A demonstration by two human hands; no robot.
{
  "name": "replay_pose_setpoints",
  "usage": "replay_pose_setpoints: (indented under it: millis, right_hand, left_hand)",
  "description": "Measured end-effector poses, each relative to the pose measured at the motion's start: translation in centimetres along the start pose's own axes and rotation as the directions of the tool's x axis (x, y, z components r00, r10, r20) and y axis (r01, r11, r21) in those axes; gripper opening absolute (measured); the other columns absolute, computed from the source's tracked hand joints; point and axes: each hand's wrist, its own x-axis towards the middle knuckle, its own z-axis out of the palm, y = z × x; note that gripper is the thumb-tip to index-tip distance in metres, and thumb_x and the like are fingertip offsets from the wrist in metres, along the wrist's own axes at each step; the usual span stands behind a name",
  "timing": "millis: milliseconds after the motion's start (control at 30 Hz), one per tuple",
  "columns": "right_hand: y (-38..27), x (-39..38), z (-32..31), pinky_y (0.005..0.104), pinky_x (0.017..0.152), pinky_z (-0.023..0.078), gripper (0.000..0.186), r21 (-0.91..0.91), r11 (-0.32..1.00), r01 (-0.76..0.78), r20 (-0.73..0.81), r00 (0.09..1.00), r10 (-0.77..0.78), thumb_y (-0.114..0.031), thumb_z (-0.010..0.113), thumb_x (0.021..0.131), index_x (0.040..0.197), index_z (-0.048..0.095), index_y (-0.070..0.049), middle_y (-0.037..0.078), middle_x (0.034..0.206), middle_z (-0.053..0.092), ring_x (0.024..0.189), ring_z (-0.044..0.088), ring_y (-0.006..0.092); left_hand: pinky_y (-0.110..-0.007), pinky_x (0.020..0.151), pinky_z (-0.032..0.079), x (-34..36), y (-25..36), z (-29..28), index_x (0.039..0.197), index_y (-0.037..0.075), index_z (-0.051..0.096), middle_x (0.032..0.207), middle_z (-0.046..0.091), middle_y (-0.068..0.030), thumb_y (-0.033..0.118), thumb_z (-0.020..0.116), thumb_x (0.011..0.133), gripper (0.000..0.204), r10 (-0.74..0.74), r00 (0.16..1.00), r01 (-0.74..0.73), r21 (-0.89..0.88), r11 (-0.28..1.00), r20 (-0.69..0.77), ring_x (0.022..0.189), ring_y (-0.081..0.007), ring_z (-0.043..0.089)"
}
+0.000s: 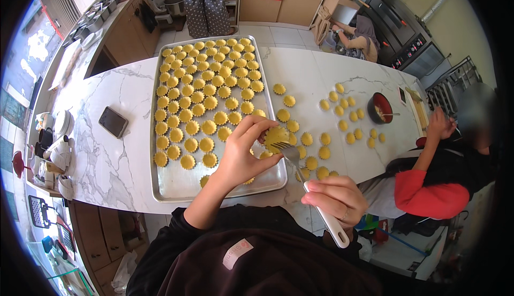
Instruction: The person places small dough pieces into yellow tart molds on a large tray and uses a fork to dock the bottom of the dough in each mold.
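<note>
At the centre of the frame, the left hand (243,150) pinches a yellow tart shell (274,135) — a fork's (292,156) tines lie against it. The right hand (337,200), lower right of centre, grips the fork's white handle. Left of centre, a metal tray (176,189) of similar shells (191,145) rests on the marble desk (120,173).

The desk (115,162) has a white, marble-like top with grey veins. On it lies a large metal tray (182,191), with a dark phone (113,122) to its left. Loose yellow tart shells (324,152) are scattered to the tray's right. Beyond them stands a bowl (380,97), red inside, dark outside.
</note>
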Motion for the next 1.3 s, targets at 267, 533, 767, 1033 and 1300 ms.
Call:
replay_pose_setpoints:
  millis: [267, 533, 767, 1033, 1300]
  right_hand:
    - [-0.3, 0.0, 0.3, 0.0260, 0.061, 0.053, 0.027, 0.001, 0.999, -0.050, 0.056, 0.997, 0.050, -0.005, 0.079, 0.063, 0.089, 0.072, -0.009, 0.002, 0.090, 0.069, 0.080, 0.067, 0.0186]
    - [0.2, -1.5, -2.3, 0.0265, 0.058, 0.052, 0.025, -0.114, 0.992, -0.055, -0.193, 0.981, 0.033, -0.004, 0.078, 0.062, 0.084, 0.067, -0.008, 0.006, 0.083, 0.066, 0.071, 0.065, 0.0222]
    - [0.8, -4.1, -4.4, 0.0285, 0.059, 0.052, 0.030, -0.284, 0.936, -0.206, -0.327, 0.939, 0.107, -0.001, 0.079, 0.064, 0.088, 0.063, -0.006, 0.008, 0.080, 0.064, 0.070, 0.063, 0.0229]
    - [1.9, -6.7, -8.6, 0.0307, 0.063, 0.052, 0.027, -0.294, 0.868, -0.400, -0.373, 0.884, 0.281, 0.002, 0.078, 0.064, 0.087, 0.065, -0.004, 0.011, 0.080, 0.064, 0.071, 0.062, 0.0237]
    - [5.4, -6.6, -10.8, 0.0299, 0.064, 0.049, 0.023, -0.281, 0.858, -0.430, -0.375, 0.872, 0.314, 0.002, 0.078, 0.068, 0.087, 0.065, -0.001, 0.010, 0.080, 0.064, 0.072, 0.061, 0.0232]
  left_hand:
    - [-0.029, 0.070, 0.050, -0.3, -0.2, -0.1, 0.108, 0.001, 0.062, 0.099, 0.059, -0.0081, -0.001, 0.075, 0.053, 0.057, 0.035, 0.999, -0.035, 0.023, 0.999, -0.016, 0.081, -0.0195, 0.058]
    - [-0.029, 0.068, 0.050, -0.1, -1.0, 1.3, 0.111, 0.001, 0.062, 0.098, 0.060, -0.0088, 0.007, 0.082, 0.060, 0.056, 0.049, 0.998, -0.046, 0.063, 0.997, -0.034, 0.079, -0.0182, 0.058]
    - [-0.030, 0.069, 0.050, 1.1, -2.6, 4.6, 0.109, 0.001, 0.061, 0.092, 0.060, -0.0097, 0.012, 0.083, 0.062, 0.053, -0.055, 0.998, 0.057, 0.153, 0.987, -0.019, 0.078, -0.0198, 0.059]
    - [-0.036, 0.077, 0.050, 5.4, -7.1, 12.5, 0.102, 0.003, 0.061, 0.093, 0.062, -0.0103, 0.016, 0.081, 0.065, 0.045, -0.071, 0.993, 0.055, 0.158, 0.986, 0.097, 0.087, -0.0251, 0.060]
    - [-0.044, 0.096, 0.042, 9.2, -15.7, 19.9, 0.107, 0.006, 0.062, 0.106, 0.063, -0.0098, 0.025, 0.081, 0.066, 0.050, -0.104, 0.935, -0.047, 0.410, 0.911, 0.338, 0.106, -0.0298, 0.056]
